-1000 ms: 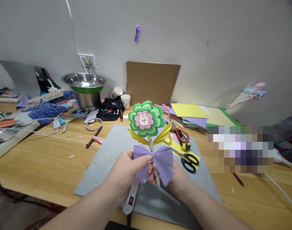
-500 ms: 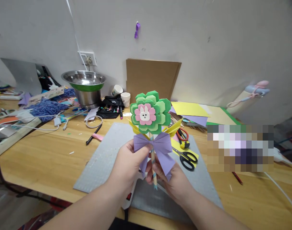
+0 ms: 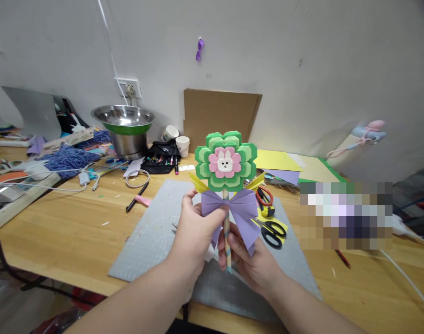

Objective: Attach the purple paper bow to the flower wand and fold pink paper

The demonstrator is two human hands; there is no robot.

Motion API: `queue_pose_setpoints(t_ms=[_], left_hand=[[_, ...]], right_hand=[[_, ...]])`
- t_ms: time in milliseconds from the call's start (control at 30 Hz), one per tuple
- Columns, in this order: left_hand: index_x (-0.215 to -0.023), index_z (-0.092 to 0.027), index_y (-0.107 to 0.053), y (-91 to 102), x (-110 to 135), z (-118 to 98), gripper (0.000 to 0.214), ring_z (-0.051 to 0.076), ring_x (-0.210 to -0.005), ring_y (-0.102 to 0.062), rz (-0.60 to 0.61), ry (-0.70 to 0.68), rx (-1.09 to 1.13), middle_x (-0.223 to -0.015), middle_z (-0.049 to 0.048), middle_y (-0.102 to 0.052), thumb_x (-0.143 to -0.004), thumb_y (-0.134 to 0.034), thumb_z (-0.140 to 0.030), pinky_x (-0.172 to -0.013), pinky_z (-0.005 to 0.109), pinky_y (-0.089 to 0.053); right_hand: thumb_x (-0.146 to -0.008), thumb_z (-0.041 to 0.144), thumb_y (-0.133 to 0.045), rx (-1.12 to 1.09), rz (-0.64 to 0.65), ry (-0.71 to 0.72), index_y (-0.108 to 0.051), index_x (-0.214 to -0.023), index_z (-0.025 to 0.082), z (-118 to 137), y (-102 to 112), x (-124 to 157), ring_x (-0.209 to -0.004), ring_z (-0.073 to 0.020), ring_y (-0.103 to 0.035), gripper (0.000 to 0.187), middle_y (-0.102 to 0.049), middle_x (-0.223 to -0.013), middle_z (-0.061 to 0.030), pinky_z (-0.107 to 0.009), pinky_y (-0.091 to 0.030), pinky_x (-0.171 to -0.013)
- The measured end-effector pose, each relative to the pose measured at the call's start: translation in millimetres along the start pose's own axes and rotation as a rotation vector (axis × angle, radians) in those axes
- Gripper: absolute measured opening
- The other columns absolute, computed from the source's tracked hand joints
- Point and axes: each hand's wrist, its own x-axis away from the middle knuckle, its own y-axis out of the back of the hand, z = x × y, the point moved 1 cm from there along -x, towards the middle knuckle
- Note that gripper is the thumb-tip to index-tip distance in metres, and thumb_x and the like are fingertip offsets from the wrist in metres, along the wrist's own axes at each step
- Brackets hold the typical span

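Note:
A paper flower (image 3: 201, 160) stands upright between my hands, with layered green petals, a pink inner ring and a white rabbit face at its centre. Below the bloom sit yellow paper leaves (image 3: 198, 183) and a purple paper bow (image 3: 245, 204) on a striped stem (image 3: 228, 253). My left hand (image 3: 194, 229) is closed, its thumb pressed on the bow's middle. Lower down, my right hand (image 3: 247, 255) grips the stem behind the bow's tail, its fingers partly hidden. Under the hands lies a grey cutting mat (image 3: 145, 232); a white tool on it is mostly covered by my left hand.
Black-handled scissors (image 3: 273, 233) and a yellow-black tool (image 3: 266, 208) lie right of the flower. A black pen (image 3: 135, 200) and white cable are at left. Behind stand a steel bowl (image 3: 123, 116), a pencil pouch (image 3: 159, 157), paper cups (image 3: 183, 146) and cardboard (image 3: 219, 111).
The flower has turned to face me more squarely and shifted slightly right, both hands moving with it. My left hand now covers more of the white tool on the mat.

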Motion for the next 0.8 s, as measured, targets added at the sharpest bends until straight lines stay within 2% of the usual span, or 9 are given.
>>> queue_pose_setpoints(t_ms=[100, 267, 367, 533, 800], left_hand=[[-0.106, -0.023, -0.037, -0.2, -1.1, -0.4, 0.049, 0.011, -0.026, -0.051, 0.009, -0.009, -0.010, -0.074, -0.0024, -0.066, -0.071, -0.071, -0.022, -0.023, 0.024, -0.042], [-0.105, -0.021, -0.044, -1.1, -2.1, -1.4, 0.046, 0.016, -0.055, -0.068, -0.016, -0.076, -0.017, -0.085, 0.0029, -0.069, -0.070, -0.074, -0.021, -0.042, 0.022, -0.052], [-0.108, -0.020, -0.046, -2.4, -2.8, -2.3, 0.048, 0.016, -0.060, -0.069, 0.002, -0.091, -0.012, -0.091, 0.0054, -0.071, -0.069, -0.075, -0.021, -0.049, 0.023, -0.053], [-0.110, -0.021, -0.048, -4.5, -5.9, -5.0, 0.052, 0.021, -0.082, -0.071, 0.004, -0.114, -0.009, -0.098, 0.0068, -0.072, -0.067, -0.077, -0.020, -0.065, 0.027, -0.055], [-0.107, -0.019, -0.051, -4.9, -7.5, -7.4, 0.048, 0.021, -0.077, -0.071, 0.014, -0.096, -0.017, -0.088, 0.0044, -0.073, -0.067, -0.078, -0.019, -0.064, 0.026, -0.054]], right_hand=[[-0.087, 0.037, -0.064, -0.045, 0.015, -0.013, -0.064, -0.085, 0.017, -0.8, 1.3, -0.5, -0.052, -0.0085, -0.060, 0.020, -0.061, -0.072, 0.0011, -0.020, -0.048, -0.049], [-0.082, 0.040, -0.069, -0.113, 0.040, -0.018, -0.064, -0.091, 0.018, -1.8, 3.3, -0.7, -0.046, -0.0077, -0.059, 0.024, -0.061, -0.070, 0.0021, -0.018, -0.048, -0.043], [-0.079, 0.042, -0.071, -0.141, 0.051, -0.020, -0.065, -0.085, 0.016, -0.8, 3.3, -1.6, -0.044, -0.0068, -0.057, 0.028, -0.061, -0.069, 0.0017, -0.017, -0.048, -0.041], [-0.075, 0.047, -0.073, -0.169, 0.067, -0.010, -0.064, -0.077, 0.015, 2.2, 1.6, -3.7, -0.040, -0.0046, -0.051, 0.033, -0.058, -0.063, 0.0035, -0.015, -0.045, -0.039], [-0.079, 0.043, -0.072, -0.188, 0.069, -0.001, -0.065, -0.080, 0.016, 5.2, 2.5, -3.9, -0.042, -0.0052, -0.054, 0.028, -0.061, -0.067, 0.0015, -0.015, -0.046, -0.040]])
